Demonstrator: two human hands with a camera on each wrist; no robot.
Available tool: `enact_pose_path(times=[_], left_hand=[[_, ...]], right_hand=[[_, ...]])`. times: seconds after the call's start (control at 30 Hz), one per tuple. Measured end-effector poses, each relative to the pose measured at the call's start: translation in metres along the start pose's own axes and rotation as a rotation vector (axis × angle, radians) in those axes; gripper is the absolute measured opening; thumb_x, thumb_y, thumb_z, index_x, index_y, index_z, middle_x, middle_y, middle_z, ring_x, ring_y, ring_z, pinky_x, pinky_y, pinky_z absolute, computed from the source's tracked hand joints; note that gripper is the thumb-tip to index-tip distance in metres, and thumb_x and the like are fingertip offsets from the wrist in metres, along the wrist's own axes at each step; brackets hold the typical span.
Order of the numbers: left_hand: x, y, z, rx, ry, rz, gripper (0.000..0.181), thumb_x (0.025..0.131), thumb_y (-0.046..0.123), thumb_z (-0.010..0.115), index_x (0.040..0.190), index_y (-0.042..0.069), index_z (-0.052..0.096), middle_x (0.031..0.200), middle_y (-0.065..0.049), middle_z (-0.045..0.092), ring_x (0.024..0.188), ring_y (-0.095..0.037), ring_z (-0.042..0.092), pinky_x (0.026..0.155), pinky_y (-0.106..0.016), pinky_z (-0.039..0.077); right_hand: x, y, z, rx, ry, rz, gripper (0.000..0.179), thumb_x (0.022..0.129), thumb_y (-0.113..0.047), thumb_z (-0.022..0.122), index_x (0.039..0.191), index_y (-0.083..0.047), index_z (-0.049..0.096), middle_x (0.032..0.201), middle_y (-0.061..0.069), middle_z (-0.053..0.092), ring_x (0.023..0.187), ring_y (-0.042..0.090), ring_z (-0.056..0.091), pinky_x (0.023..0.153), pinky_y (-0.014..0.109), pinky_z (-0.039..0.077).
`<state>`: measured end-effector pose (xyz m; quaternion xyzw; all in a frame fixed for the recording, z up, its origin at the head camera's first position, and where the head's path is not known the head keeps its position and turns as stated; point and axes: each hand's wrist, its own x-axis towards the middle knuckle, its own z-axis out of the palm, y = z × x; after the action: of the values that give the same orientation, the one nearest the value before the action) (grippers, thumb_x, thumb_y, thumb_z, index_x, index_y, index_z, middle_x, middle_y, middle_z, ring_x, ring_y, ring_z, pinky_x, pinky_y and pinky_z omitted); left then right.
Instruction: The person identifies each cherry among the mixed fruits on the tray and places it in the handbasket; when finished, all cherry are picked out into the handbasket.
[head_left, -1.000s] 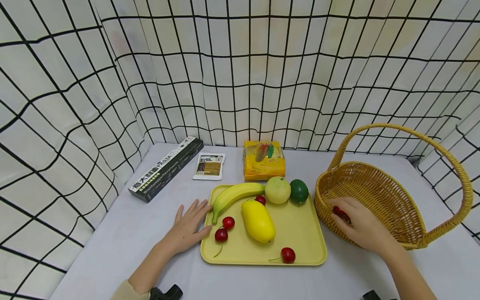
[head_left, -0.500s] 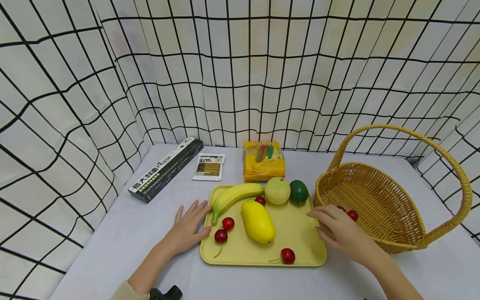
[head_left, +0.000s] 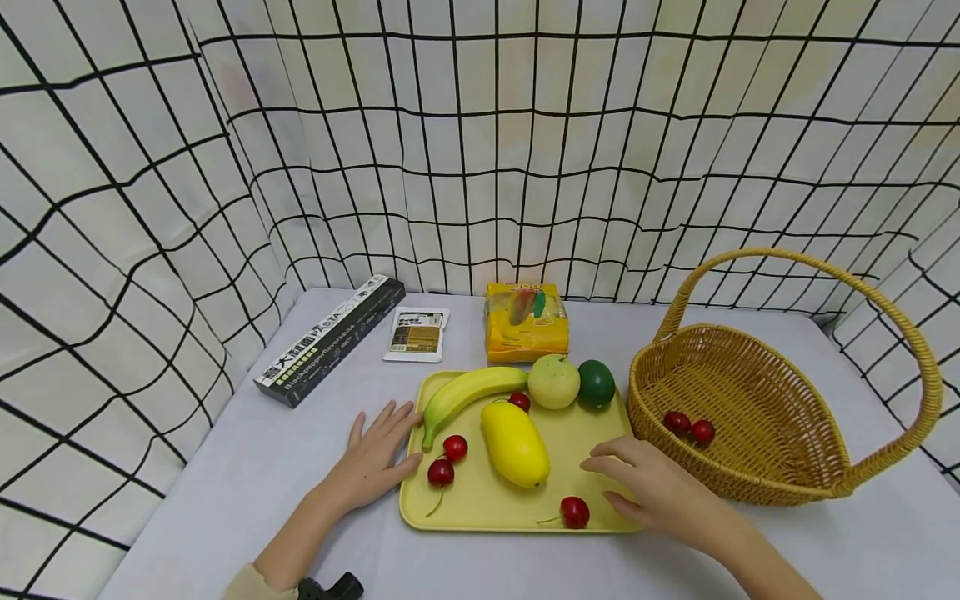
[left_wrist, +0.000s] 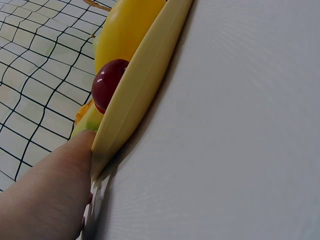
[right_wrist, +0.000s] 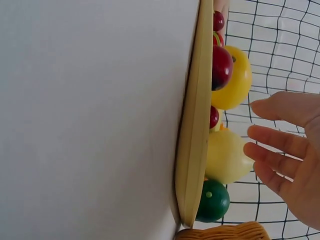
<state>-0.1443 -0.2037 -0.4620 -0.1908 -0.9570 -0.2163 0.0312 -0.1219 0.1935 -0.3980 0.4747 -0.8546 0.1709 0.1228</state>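
Observation:
My left hand (head_left: pixel 378 458) lies flat, fingers spread, with fingertips on the left rim of a yellow tray (head_left: pixel 480 510). Over the tray's right side my right hand (head_left: pixel 648 487) hovers with relaxed, slightly bent fingers and nothing between them, also visible in the right wrist view. Nearest to it is a red cherry (head_left: pixel 575 512) with a stem at the tray's front. Also on the tray are a banana (head_left: pixel 468 396), a yellow mango-shaped fruit (head_left: pixel 515 443), a pale green round fruit (head_left: pixel 553 382), a dark green fruit (head_left: pixel 596 384) and more cherries (head_left: pixel 441 472).
A wicker basket (head_left: pixel 750 392) with a tall handle stands right of the tray, two cherries (head_left: pixel 702 432) inside. Behind the tray are a black pasta box (head_left: pixel 333 337), a small sachet (head_left: pixel 417 334) and a yellow packet (head_left: pixel 527 323). Black-gridded white cloth walls surround the table.
My right hand has let go of a red cherry in the basket and moved left, out over the tray. The left hand has stayed in place.

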Motion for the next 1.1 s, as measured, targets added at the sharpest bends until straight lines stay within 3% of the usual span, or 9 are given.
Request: enact_pose_path(times=[0.43, 0.7, 1.1], left_hand=[[0.0, 0.0, 0.0, 0.001, -0.001, -0.001, 0.06, 0.089, 0.045, 0.051, 0.139, 0.014, 0.04, 0.146, -0.01, 0.032, 0.136, -0.033, 0.019, 0.103, -0.06, -0.002], [0.0, 0.0, 0.0, 0.002, 0.0, -0.004, 0.06, 0.089, 0.045, 0.051, 0.139, 0.014, 0.04, 0.146, -0.01, 0.031, 0.136, -0.033, 0.019, 0.103, -0.059, -0.002], [-0.001, 0.003, -0.002, -0.01, 0.002, 0.004, 0.06, 0.089, 0.044, 0.051, 0.139, 0.013, 0.04, 0.146, -0.01, 0.031, 0.136, -0.033, 0.018, 0.103, -0.059, -0.002]], right_hand=[[-0.001, -0.011, 0.009, 0.037, -0.2, -0.005, 0.046, 0.072, -0.01, 0.075, 0.113, -0.023, 0.061, 0.109, -0.005, 0.059, 0.097, 0.013, 0.055, 0.081, 0.033, 0.048], [0.0, -0.015, 0.017, 0.078, -0.185, -0.062, 0.042, 0.072, -0.007, 0.075, 0.11, -0.022, 0.063, 0.106, -0.006, 0.058, 0.093, 0.009, 0.054, 0.079, 0.027, 0.047], [0.0, -0.016, 0.022, 0.043, -0.196, -0.003, 0.037, 0.074, -0.007, 0.072, 0.108, -0.019, 0.065, 0.102, -0.007, 0.058, 0.09, 0.007, 0.053, 0.077, 0.026, 0.046]])
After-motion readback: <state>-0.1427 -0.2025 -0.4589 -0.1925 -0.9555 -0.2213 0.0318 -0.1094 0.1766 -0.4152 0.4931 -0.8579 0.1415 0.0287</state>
